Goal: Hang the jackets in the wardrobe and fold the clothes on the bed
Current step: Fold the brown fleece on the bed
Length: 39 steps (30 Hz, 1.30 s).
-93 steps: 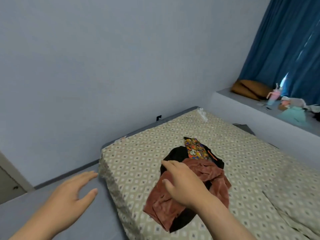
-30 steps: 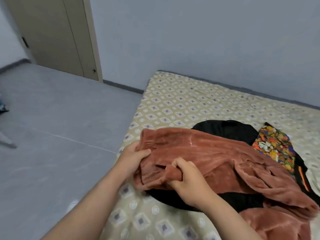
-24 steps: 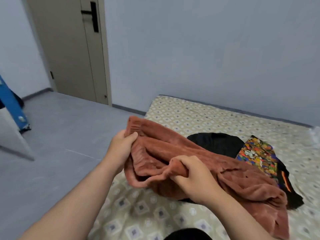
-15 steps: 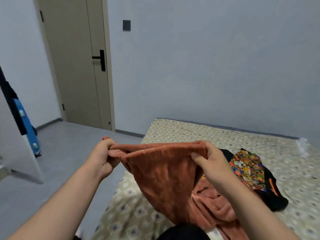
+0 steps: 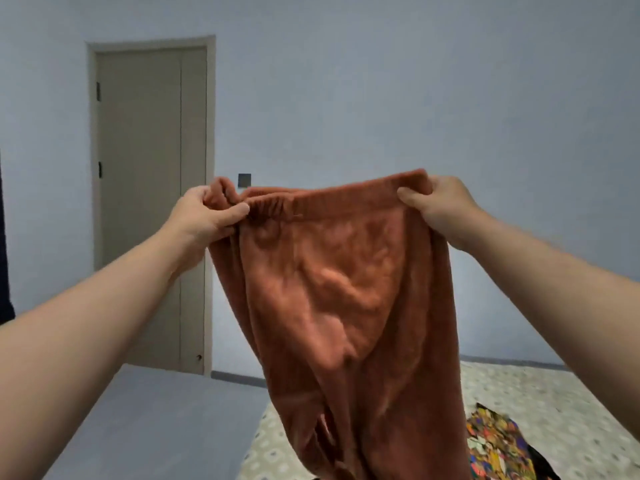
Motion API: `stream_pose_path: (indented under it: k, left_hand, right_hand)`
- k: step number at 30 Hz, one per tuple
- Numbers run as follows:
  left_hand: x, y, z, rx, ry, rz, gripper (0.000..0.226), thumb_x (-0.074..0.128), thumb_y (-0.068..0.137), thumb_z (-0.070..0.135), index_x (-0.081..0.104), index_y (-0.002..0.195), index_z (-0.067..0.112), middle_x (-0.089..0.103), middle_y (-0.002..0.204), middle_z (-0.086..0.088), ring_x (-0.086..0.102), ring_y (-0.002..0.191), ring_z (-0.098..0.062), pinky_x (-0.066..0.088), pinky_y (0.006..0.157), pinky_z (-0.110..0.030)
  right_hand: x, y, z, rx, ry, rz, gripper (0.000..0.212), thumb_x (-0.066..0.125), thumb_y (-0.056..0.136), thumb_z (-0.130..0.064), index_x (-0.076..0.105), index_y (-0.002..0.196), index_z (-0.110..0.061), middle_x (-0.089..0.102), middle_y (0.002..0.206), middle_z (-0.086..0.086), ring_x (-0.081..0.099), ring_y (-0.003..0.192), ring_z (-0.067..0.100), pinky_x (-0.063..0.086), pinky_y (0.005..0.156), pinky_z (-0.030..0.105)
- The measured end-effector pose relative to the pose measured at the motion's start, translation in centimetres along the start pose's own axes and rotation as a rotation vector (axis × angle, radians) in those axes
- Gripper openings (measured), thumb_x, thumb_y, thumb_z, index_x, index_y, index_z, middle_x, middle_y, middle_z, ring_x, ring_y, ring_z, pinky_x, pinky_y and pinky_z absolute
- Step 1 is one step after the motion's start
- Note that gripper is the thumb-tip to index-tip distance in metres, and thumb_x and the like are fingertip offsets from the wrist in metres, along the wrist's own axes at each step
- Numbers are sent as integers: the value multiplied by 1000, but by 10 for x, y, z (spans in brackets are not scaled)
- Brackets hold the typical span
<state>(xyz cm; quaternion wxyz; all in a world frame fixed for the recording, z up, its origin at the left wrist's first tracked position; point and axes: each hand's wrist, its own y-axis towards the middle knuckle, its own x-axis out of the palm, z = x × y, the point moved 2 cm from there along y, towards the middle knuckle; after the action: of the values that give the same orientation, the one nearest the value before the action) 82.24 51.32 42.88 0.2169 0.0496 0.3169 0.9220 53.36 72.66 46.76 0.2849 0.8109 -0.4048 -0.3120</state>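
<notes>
Above the near edge of the bed (image 5: 554,393), the rust-brown trousers (image 5: 332,306) hung in the air, stretched by the waistband between 2 hands. The left hand (image 5: 204,216) pinched the gathered elastic end, thumb in front. The right hand (image 5: 440,209) gripped the opposite end, fingers folded over the band. The legs dropped below both hands toward the mattress. A multicoloured garment (image 5: 495,441) lay on the bed just right of the hanging cloth, its print too blurred to read. A closed door (image 5: 145,202) stood behind the left arm
</notes>
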Motion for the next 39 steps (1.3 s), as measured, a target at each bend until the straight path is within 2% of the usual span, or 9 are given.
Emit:
stream_pose_path:
  k: [6, 11, 13, 16, 21, 29, 33, 36, 39]
  left_hand:
    - [-7, 82, 96, 209, 199, 221, 21, 85, 73, 7, 65, 76, 15, 64, 72, 7, 60, 63, -4, 50, 58, -16]
    - [-11, 112, 128, 33, 85, 195, 13, 73, 86, 8, 69, 97, 5, 72, 93, -15, 70, 82, -29, 59, 80, -44]
    - [-9, 114, 129, -9, -42, 114, 11, 66, 90, -1, 66, 101, -2, 72, 87, -19, 73, 77, -31, 61, 72, -49]
    - [-8, 114, 122, -98, -130, -34, 8, 61, 91, -4, 66, 85, -1, 72, 67, -14, 71, 55, -24, 59, 49, -40]
    - [-18, 114, 114, -183, -335, -213, 24, 53, 88, 20, 63, 70, 9, 65, 64, -9, 65, 54, -22, 58, 55, -28]
    - [-42, 131, 122, -109, 104, 108, 10, 56, 96, 2, 64, 100, 5, 70, 79, -14, 66, 62, -25, 56, 60, -32]
    - [-18, 126, 112, -226, 90, 107, 30, 42, 89, 6, 66, 106, 8, 61, 91, -19, 54, 67, -28, 40, 61, -27]
    - [5, 111, 100, -332, 131, 119, 20, 42, 89, 11, 55, 74, 12, 48, 68, -12, 36, 53, -22, 25, 54, -26]
    - [23, 108, 92, -352, 29, 107, 30, 45, 89, 10, 45, 60, 15, 44, 55, -3, 36, 48, -19, 27, 51, -25]
  right_hand:
    - [-19, 103, -66, -68, 22, 169, 19, 60, 94, -17, 67, 78, -24, 70, 88, -7, 69, 91, 19, 56, 91, 38]
    - [-16, 125, -84, -41, 114, -3, 13, 63, 87, -23, 74, 92, -18, 75, 98, 5, 72, 99, 25, 58, 90, 42]
    - [-13, 123, -86, -37, 101, -63, 24, 80, 74, -41, 77, 90, -23, 78, 92, -2, 75, 89, 17, 60, 79, 34]
    - [-9, 126, -79, 17, 83, -66, 30, 89, 70, -35, 78, 88, -15, 78, 84, 0, 75, 79, 16, 58, 72, 28]
    - [-5, 129, -67, 62, 204, -67, 6, 72, 89, -9, 75, 94, -7, 77, 89, 8, 75, 81, 20, 58, 69, 27]
    - [-20, 139, -77, 169, 322, -97, 16, 56, 97, 1, 70, 92, -8, 71, 89, 8, 68, 84, 21, 56, 84, 33]
    - [12, 131, -86, 466, 281, -209, 23, 40, 100, -2, 61, 91, -2, 66, 78, 10, 65, 69, 20, 58, 66, 31]
    - [39, 119, -89, 549, 295, -181, 24, 39, 98, -3, 55, 82, 5, 65, 62, 12, 64, 50, 21, 55, 45, 26]
    - [58, 114, -91, 509, 294, -140, 22, 35, 96, 1, 54, 89, 9, 61, 82, 17, 60, 65, 22, 56, 67, 33]
